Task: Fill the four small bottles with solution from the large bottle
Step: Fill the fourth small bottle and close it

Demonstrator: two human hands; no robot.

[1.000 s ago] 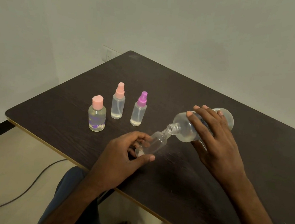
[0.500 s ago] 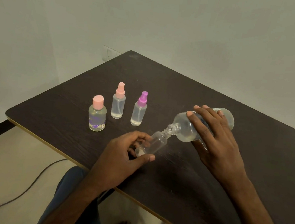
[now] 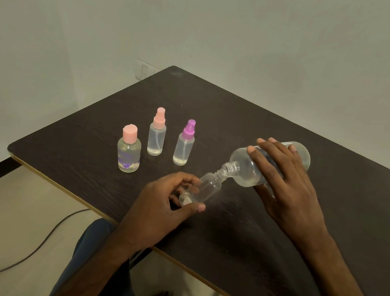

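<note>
The person is working on what looks like the fourth small bottle. The left hand point(image 3: 158, 207) is holding the open small bottle point(image 3: 208, 189) at a slant just above the counter point(image 3: 241, 119). Its fingers point(image 3: 197, 207) are curling round the bottle's bottom end. The right hand point(image 3: 289, 183) is gripping the large bottle point(image 3: 240, 168) round its fat middle. It is tipping the bottle so that its open mouth is touching the small bottle's mouth.

Some clear solution is lying in the low side of the large bottle (I cannot see a stream going across). The small bottle is looking nearly empty, so I am guessing the pouring is only starting. The next move is likely calling for a slow, bigger tip with the two mouths lined up. The small mouth is narrow, so solution could be spilling onto the counter.

Three other bottles are standing upright to the left, well apart from the hands. They are the pink cap bottle point(image 3: 128, 155), the pink spray bottle point(image 3: 156, 141) and the purple spray bottle point(image 3: 184, 149). Each one is wearing its top and showing some solution inside. Nothing is getting in the way of the hands. A cable point(image 3: 39, 244) is lying on the floor below.
</note>
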